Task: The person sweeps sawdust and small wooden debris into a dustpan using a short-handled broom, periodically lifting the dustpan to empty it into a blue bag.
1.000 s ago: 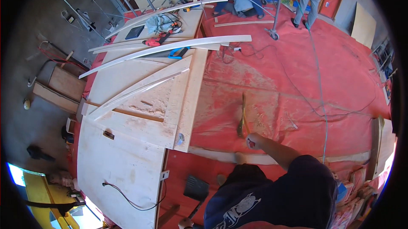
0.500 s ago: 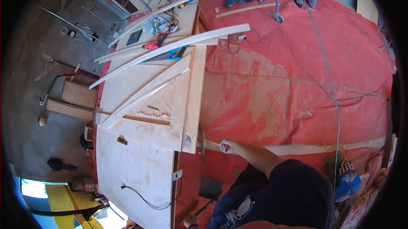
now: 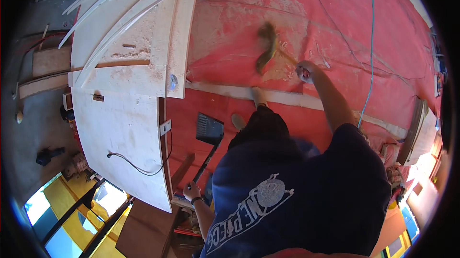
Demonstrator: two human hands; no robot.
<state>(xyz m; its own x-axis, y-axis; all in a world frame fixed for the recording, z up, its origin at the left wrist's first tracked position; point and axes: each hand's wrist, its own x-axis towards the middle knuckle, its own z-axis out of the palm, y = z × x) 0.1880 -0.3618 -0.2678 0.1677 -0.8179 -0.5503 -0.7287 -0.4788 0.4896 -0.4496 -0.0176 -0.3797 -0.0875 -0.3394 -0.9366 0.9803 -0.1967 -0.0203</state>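
Note:
My right hand (image 3: 304, 71) is closed round the yellowish handle of a broom (image 3: 265, 59), whose head is motion-blurred over the dusty red floor covering (image 3: 345, 28). Down at the lower left, my left hand (image 3: 192, 190) grips the long dark handle of a black dustpan (image 3: 209, 128), which sits beside the workbench edge, left of my feet (image 3: 259, 95). Pale boards and sawdust lie on the workbench (image 3: 120, 133), along with a dark cord.
Blue cable (image 3: 370, 66) and thinner dark cords cross the red covering. Plywood pieces (image 3: 414, 131) stand at the right edge. Wooden offcuts (image 3: 50, 61) and dark objects lie on the grey floor beyond the bench. Curved strips (image 3: 91, 4) overhang the bench.
The broom has swung left toward the bench, then up and right to farther from it. The view has tipped down: the scaffold and two people have left it, and more of my body shows.

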